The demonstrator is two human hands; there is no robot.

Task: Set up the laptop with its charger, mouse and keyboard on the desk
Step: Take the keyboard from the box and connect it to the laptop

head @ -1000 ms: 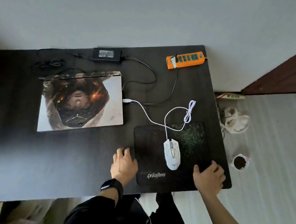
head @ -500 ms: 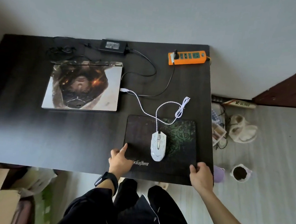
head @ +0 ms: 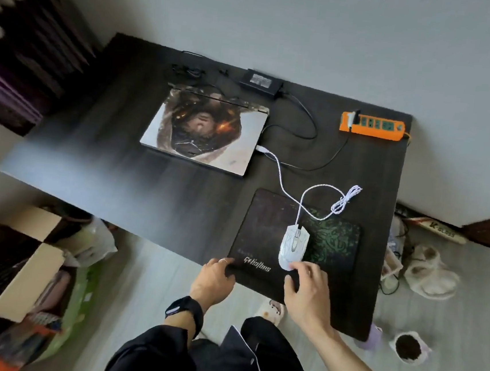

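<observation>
On the dark desk [head: 119, 173] a closed laptop [head: 204, 130] with a picture on its lid lies at the back. Behind it sits the black charger brick [head: 261, 80], its cord running to an orange power strip [head: 372, 125]. The white mouse [head: 293, 244] rests on a black-and-green mouse pad [head: 267, 217]; its white cable ends in a plug [head: 261, 149] at the laptop's right side. My left hand [head: 213, 281] holds the pad's near left corner, fingers curled over it. My right hand [head: 308, 293] reaches over the pad's near edge, fingertips touching the mouse's rear end.
A cardboard box [head: 30, 254] and bags stand on the floor to the left of the desk. To the right on the floor are fluffy slippers [head: 429, 275] and a cup with dark contents [head: 407, 347]. The wall runs directly behind the desk.
My right hand left the pad's near right edge and moved left onto the mouse's rear end. My left hand stays at the pad's near left corner. The view has swung.
</observation>
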